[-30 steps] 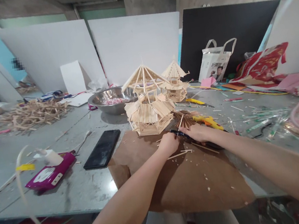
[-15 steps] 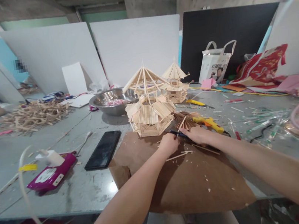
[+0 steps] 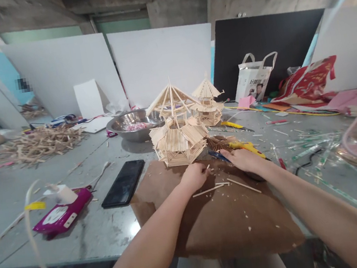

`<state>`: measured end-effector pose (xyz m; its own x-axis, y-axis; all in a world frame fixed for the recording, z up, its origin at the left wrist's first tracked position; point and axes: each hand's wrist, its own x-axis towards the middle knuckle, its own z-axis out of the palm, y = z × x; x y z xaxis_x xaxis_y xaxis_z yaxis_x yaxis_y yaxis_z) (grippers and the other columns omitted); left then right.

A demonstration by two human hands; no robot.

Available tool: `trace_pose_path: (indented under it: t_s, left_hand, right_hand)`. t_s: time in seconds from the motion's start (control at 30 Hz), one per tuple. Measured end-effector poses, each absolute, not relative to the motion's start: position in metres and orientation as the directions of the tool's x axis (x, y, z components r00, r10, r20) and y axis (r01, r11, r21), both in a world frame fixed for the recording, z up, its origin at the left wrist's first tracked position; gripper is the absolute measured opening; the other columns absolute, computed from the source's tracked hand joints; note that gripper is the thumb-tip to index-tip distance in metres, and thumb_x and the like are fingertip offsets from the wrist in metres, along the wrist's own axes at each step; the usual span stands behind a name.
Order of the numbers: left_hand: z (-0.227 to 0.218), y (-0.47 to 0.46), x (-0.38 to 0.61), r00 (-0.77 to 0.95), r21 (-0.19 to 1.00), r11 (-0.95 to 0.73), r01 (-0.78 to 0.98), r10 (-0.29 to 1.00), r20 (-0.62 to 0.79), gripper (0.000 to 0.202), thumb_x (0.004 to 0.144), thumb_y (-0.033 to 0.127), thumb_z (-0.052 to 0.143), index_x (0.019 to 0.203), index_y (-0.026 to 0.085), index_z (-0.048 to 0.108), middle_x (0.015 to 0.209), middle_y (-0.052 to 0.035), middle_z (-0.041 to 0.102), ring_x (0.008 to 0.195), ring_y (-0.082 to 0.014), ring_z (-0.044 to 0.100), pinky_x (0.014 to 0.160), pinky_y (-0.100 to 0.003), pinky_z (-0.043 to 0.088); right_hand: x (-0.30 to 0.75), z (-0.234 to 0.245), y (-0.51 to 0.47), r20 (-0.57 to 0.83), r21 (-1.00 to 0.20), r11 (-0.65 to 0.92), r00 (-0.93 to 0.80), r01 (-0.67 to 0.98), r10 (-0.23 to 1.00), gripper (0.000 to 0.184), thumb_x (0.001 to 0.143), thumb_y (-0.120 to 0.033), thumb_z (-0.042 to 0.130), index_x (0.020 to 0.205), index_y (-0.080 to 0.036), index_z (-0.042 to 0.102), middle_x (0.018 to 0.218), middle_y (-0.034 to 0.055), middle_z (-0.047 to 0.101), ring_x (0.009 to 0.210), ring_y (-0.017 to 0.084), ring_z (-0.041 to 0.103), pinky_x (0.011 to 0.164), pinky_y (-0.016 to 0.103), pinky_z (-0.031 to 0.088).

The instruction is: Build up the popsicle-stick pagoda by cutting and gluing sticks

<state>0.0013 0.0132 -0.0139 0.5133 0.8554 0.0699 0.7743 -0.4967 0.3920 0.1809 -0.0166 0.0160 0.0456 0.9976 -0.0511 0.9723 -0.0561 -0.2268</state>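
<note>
At the frame's centre, the left hand (image 3: pixel 193 178) pinches a short wooden stick (image 3: pixel 208 167); to its right, the right hand (image 3: pixel 243 160) is wrapped around a dark blue hand tool (image 3: pixel 219 155). Slightly lower, loose sticks (image 3: pixel 245 186) lie on brown paper (image 3: pixel 236 228); a stick-built pavilion model (image 3: pixel 179 140) stands behind the left hand.

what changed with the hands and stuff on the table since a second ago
The left hand has pulled away from the dark tool, toward the person's left and slightly back; a stick end now shows in its grip. The right hand has shifted a little right, keeping hold of the tool. The phone, metal bowl and front stick pavilion stayed put.
</note>
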Motion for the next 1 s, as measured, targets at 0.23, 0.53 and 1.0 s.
trace_pose_path:
  t_s: [0.23, 0.53, 1.0]
  left_hand:
    - [-0.006, 0.016, -0.004, 0.331, 0.281, -0.329, 0.902, 0.943, 0.041, 0.029, 0.073, 0.04, 0.043, 0.08, 0.02, 0.062, 0.081, -0.0095, 0.063, 0.077, -0.0207, 0.057, 0.064, -0.029, 0.04]
    - [0.001, 0.014, -0.006, 0.247, 0.287, -0.281, 0.916, 0.958, 0.147, 0.039, 0.08, 0.043, 0.03, 0.082, 0.021, 0.062, 0.082, -0.0062, 0.063, 0.079, -0.0185, 0.056, 0.067, -0.027, 0.039]
    - [0.015, 0.023, 0.053, 0.446, 0.178, -0.453, 0.874, 0.891, 0.081, 0.029, 0.075, 0.035, 0.04, 0.087, 0.019, 0.061, 0.089, -0.0092, 0.062, 0.086, -0.0219, 0.056, 0.073, -0.034, 0.042]
  right_hand:
    - [0.178, -0.002, -0.037, 0.095, -0.097, -0.003, 0.013, 0.995, 0.995, 0.067, 0.075, -0.062, 0.011, 0.096, -0.014, 0.053, 0.092, 0.0155, 0.061, 0.085, 0.028, 0.056, 0.066, 0.035, 0.039]
    - [0.165, -0.018, -0.049, 0.236, 0.067, 0.162, -0.174, 0.984, 0.956, 0.066, 0.074, -0.062, 0.016, 0.089, -0.011, 0.054, 0.084, 0.0143, 0.059, 0.08, 0.027, 0.054, 0.067, 0.034, 0.038]
    - [0.157, -0.024, -0.05, 0.332, -0.011, 0.242, -0.225, 0.97, 0.916, 0.051, 0.079, -0.05, 0.03, 0.105, -0.012, 0.051, 0.105, 0.0137, 0.054, 0.097, 0.025, 0.046, 0.08, 0.035, 0.032]
